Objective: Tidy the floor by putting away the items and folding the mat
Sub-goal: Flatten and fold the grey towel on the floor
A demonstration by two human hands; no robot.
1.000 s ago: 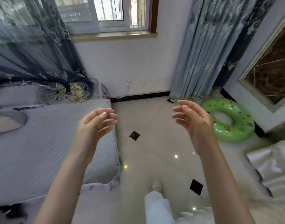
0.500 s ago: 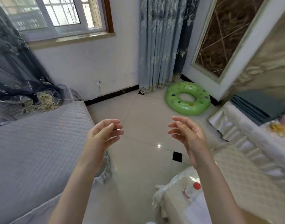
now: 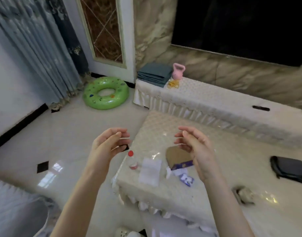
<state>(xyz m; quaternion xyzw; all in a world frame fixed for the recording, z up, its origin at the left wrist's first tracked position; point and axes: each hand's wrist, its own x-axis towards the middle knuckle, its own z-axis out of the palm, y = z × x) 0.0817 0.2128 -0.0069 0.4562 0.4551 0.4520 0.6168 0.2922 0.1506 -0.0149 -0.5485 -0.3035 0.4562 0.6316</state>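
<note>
Now we hold both hands, left hand (image 3: pixel 106 145) and right hand (image 3: pixel 195 147), loosely curled, empty; green swim ring (image 3: pixel 106 92) lies well beyond on floor (image 3: pixel 61 134).

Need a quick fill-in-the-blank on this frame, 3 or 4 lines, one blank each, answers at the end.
1. The swim ring lying on the floor by the curtain is ___ in colour.
2. The small bottle standing on the covered table has a ___ cap.
3. The pink jug stands right beside a stack of folded ___ cloth.
4. The left hand and right hand both hold ___.

Missing words: green; red; grey-blue; nothing
</note>
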